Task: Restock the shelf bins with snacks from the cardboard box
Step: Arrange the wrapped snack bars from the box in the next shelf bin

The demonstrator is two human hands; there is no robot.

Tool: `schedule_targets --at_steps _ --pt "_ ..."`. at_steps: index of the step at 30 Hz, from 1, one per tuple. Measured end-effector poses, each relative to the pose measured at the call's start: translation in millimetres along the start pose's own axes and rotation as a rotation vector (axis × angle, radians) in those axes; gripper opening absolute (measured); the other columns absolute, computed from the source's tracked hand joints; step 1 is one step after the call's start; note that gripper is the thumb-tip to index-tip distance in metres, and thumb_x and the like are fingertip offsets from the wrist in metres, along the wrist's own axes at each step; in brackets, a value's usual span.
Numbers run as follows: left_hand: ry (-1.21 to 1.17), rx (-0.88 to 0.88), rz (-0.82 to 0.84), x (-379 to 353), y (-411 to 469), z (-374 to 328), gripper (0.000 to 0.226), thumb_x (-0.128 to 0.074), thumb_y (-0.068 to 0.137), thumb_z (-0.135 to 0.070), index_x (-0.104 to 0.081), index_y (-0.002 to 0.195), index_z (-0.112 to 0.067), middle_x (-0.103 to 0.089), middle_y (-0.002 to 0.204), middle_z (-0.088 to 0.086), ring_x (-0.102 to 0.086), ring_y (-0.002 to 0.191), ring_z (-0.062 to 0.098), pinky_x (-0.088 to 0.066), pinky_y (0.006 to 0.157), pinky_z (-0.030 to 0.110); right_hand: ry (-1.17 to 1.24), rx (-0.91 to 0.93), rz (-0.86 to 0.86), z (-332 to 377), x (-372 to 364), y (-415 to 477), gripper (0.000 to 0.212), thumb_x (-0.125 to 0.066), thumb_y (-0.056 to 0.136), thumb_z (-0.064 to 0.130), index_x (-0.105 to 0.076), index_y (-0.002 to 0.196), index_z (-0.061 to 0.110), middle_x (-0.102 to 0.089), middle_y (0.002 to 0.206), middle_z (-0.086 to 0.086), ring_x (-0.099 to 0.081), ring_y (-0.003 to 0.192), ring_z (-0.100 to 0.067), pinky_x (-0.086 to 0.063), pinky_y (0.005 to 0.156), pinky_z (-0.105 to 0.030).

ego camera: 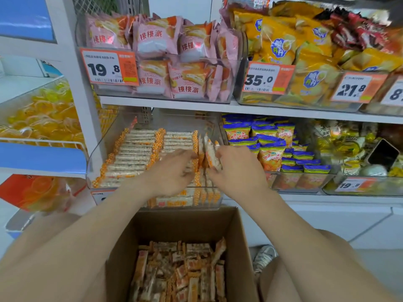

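Mid-stocking at the lower clear bin (pixel 96 162): right hand (pixel 235 168) pinching a few upright snack bars (pixel 210 153) at the row's right end, left hand (pixel 174 168) straight-fingered against the packed row; next probably seat, release, reach down into the well-stocked cardboard box (pixel 181 223).

White shelving (pixel 165 104) with blue trim (pixel 41 158) — pale floor (pixel 383 258).

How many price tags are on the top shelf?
4. The 19.8 tag at the left, the 35.0 tag, the 21.8 tag, and a cut-off tag at the right edge. More may lie beyond the frame.
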State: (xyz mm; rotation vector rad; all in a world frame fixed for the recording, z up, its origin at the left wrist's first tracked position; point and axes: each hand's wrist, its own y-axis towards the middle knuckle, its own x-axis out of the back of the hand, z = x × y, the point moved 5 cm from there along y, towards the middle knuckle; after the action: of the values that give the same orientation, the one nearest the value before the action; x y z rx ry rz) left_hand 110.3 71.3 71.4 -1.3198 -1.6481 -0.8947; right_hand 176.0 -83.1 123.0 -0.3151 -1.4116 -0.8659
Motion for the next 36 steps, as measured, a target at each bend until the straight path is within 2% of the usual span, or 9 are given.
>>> schedule_targets --at_steps 3,10,15,18,20,24,27,32,36 --pt "0.082 0.035 0.185 -15 0 6 0.054 -0.045 0.106 -0.040 -0.035 0.156 -0.020 -0.041 0.156 0.005 -0.041 0.146 0.031 -0.038 0.115 0.051 -0.067 0.040 -0.007 16 -12 7 0.015 -0.069 0.094 0.030 -0.061 0.095 0.017 -0.057 0.097 -0.010 -0.066 0.092 -0.032 -0.046 0.067 -0.037" --pt "0.123 0.041 0.206 -15 -3 9 0.058 -0.040 0.101 -0.050 -0.040 0.151 -0.020 -0.042 0.152 0.001 -0.042 0.141 0.027 -0.036 0.115 0.056 -0.160 -0.040 0.084 27 -48 14 0.022 -0.059 0.100 0.002 -0.065 0.119 0.009 -0.062 0.116 -0.018 -0.069 0.103 -0.038 -0.054 0.073 -0.039" --pt "0.090 0.002 0.168 -11 -8 8 0.049 -0.040 0.098 -0.048 -0.051 0.139 -0.023 -0.053 0.136 -0.003 -0.049 0.129 0.019 -0.042 0.110 0.049 0.007 0.072 0.186 24 -56 2 0.024 -0.048 0.109 0.029 -0.065 0.111 0.011 -0.063 0.104 -0.014 -0.066 0.093 -0.035 -0.055 0.072 -0.043" --pt "0.092 -0.035 0.070 -4 -13 7 0.040 -0.053 0.105 -0.034 -0.053 0.142 -0.020 -0.054 0.138 0.000 -0.051 0.129 0.020 -0.044 0.108 0.043 0.058 0.164 0.180 21 -48 -16 0.021 -0.049 0.107 0.026 -0.065 0.104 0.014 -0.062 0.099 -0.010 -0.066 0.089 -0.033 -0.057 0.072 -0.045" --pt "0.114 -0.074 -0.060 2 -27 3 0.035 -0.056 0.103 -0.034 -0.057 0.137 -0.022 -0.056 0.133 0.000 -0.053 0.125 0.023 -0.046 0.105 0.045 0.122 0.213 0.077 20 -33 -31 0.023 -0.052 0.103 0.023 -0.067 0.118 0.015 -0.064 0.109 -0.005 -0.066 0.098 -0.026 -0.058 0.081 -0.043" --pt "0.011 -0.181 -0.260 2 -72 -19 0.005 -0.058 0.096 -0.031 -0.057 0.102 -0.031 -0.054 0.095 -0.013 -0.056 0.092 0.012 -0.050 0.079 0.037 0.404 0.120 0.072 14 -16 -71 0.021 -0.055 0.099 0.029 -0.071 0.112 0.029 -0.071 0.093 0.013 -0.064 0.088 -0.005 -0.056 0.078 -0.034" --pt "-0.026 -0.146 -0.035 -37 -96 -27 0.002 -0.057 0.093 -0.035 -0.055 0.092 -0.034 -0.059 0.081 -0.014 -0.055 0.077 0.006 -0.051 0.068 0.037 0.343 0.151 0.354 13 -43 -99 0.015 -0.055 0.097 0.032 -0.070 0.102 0.032 -0.065 0.074 0.012 -0.059 0.071 -0.004 -0.055 0.069 -0.038" --pt "0.099 -0.035 0.418 -139 -113 -2 0.009 -0.057 0.101 -0.033 -0.054 0.092 -0.035 -0.062 0.089 -0.008 -0.062 0.078 0.013 -0.054 0.066 0.034 0.063 0.253 0.849 10 -122 -138 0.015 -0.053 0.098 0.027 -0.065 0.093 0.020 -0.065 0.081 -0.001 -0.066 0.075 -0.024 -0.060 0.070 -0.049" --pt "0.124 0.092 0.560 -209 -119 31 0.009 -0.059 0.102 -0.030 -0.064 0.108 -0.025 -0.066 0.098 -0.003 -0.065 0.084 0.016 -0.060 0.076 0.037 -0.074 0.210 0.933 -3 -167 -147 0.017 -0.053 0.103 0.028 -0.065 0.105 0.016 -0.063 0.095 -0.006 -0.067 0.081 -0.028 -0.060 0.070 -0.044"
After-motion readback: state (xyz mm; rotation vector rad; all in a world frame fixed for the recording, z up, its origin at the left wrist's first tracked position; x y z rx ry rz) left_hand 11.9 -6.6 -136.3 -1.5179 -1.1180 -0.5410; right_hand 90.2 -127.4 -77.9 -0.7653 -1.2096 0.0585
